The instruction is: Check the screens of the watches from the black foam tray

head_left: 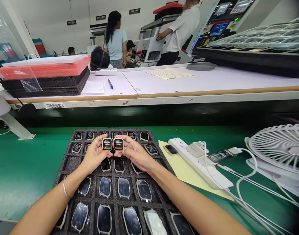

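My left hand (95,154) is closed on a smartwatch body (107,144) with a lit screen showing a red and green bar. My right hand (136,153) grips a second lit smartwatch body (118,144) right beside it. Both watches are held side by side above a black foam tray (68,163) on the green bench. Its pockets hold several dark-screened watch bodies (124,188). A silver bangle (65,187) circles my left wrist.
A white power strip (188,156) with plugs and white cables lies right of the tray on a yellow sheet (183,169). A white desk fan (281,150) stands far right. Behind runs a raised white shelf (164,94) with stacked foam trays (45,76). Other people work in the background.
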`<state>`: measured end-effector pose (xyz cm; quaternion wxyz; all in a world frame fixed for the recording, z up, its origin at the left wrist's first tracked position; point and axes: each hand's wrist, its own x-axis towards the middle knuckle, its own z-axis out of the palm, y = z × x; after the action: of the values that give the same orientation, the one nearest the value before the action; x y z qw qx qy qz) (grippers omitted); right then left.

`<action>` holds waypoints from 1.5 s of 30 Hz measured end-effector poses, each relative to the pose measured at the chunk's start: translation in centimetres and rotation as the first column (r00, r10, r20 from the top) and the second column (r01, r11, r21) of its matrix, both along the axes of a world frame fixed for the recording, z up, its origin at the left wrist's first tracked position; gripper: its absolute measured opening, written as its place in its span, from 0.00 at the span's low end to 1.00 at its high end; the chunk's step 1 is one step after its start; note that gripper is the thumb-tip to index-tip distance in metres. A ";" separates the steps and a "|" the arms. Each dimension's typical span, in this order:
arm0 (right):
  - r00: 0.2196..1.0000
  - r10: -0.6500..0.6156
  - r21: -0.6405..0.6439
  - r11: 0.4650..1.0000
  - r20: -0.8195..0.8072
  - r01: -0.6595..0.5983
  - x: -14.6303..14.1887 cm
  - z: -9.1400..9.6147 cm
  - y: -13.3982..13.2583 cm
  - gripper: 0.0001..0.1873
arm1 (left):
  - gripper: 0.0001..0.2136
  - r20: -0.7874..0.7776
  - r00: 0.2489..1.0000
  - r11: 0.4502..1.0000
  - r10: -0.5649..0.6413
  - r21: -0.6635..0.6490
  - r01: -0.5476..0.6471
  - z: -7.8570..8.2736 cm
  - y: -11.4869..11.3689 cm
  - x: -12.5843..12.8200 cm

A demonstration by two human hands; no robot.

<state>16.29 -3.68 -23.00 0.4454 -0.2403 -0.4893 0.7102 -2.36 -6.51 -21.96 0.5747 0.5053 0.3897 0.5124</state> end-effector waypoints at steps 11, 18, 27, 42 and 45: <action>1.000 0.009 0.016 1.000 0.000 -0.009 0.0 -0.2 -0.2 0.26 | 0.26 -0.026 0.999 0.999 0.032 0.024 -0.031 -0.3 0.2 0.0; 1.000 0.007 0.003 1.000 0.006 -0.008 0.1 -0.2 0.0 0.27 | 0.26 -0.019 0.999 0.998 0.038 0.044 -0.037 -0.5 0.3 0.1; 1.000 0.018 0.040 0.999 0.009 -0.018 0.2 -0.4 0.1 0.24 | 0.25 -0.019 0.999 0.998 0.044 0.047 -0.043 -0.7 0.3 0.2; 0.998 -0.037 0.060 0.998 0.056 0.033 0.2 -0.1 -0.1 0.22 | 0.23 0.046 0.999 0.998 0.006 -0.065 -0.003 0.2 -0.3 0.3; 0.996 -0.057 0.045 0.998 0.074 0.054 0.2 -0.1 0.0 0.19 | 0.22 0.041 0.999 0.997 0.000 -0.083 0.004 0.3 -0.3 0.3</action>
<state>16.45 -3.73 -23.14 0.4513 -0.2708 -0.5141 0.6772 -2.01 -6.85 -21.66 0.6035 0.4708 0.3983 0.5055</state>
